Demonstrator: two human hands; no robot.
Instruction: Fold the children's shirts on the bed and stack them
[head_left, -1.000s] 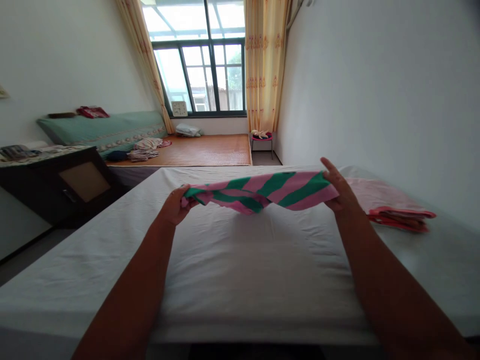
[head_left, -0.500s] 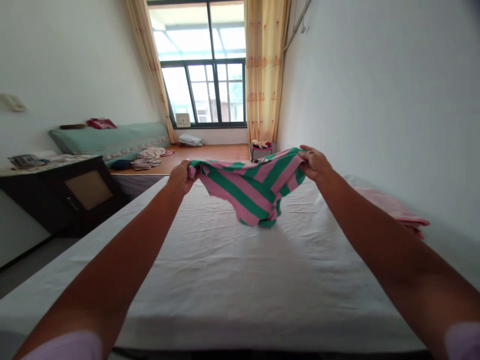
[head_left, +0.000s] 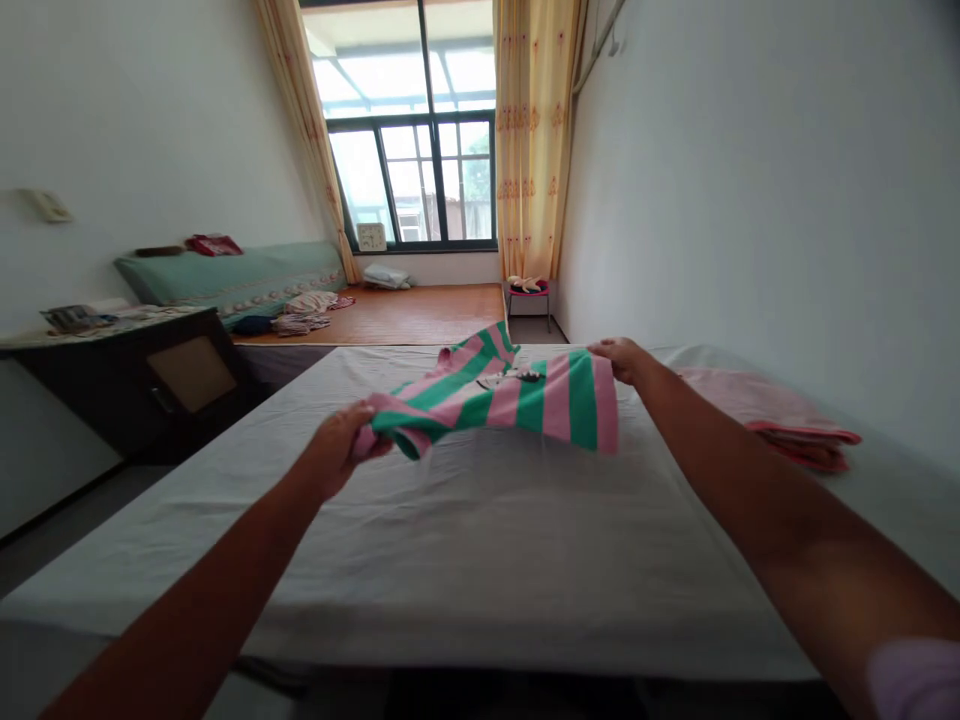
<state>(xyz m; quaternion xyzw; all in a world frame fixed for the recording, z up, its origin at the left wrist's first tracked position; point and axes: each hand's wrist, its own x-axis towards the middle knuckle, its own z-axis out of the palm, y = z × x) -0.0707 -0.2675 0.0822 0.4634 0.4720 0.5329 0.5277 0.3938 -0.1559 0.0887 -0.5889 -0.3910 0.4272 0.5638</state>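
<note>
A pink and green striped shirt [head_left: 517,400] with a dark and white print is stretched between my two hands over the bed [head_left: 480,560]. My left hand [head_left: 345,445] is closed on its near left edge, where the cloth bunches at the fingers. My right hand [head_left: 619,358] pinches the cloth at the right side, a little farther away. The shirt's near right part hangs down just above the white sheet, and its far end spreads toward the window. Whether any of it touches the sheet I cannot tell.
Folded pink cloth [head_left: 772,410] lies on the bed's right side by the wall. A dark cabinet [head_left: 180,375] stands at the left. Beyond the bed is a brown platform [head_left: 435,312] with crumpled clothes [head_left: 304,312], and a small stool [head_left: 529,290] stands near the curtain.
The shirt, hanging down between my hands before, now swings out flatter with its far end toward the window and its print showing. My left hand has come lower and nearer; my right has dropped slightly.
</note>
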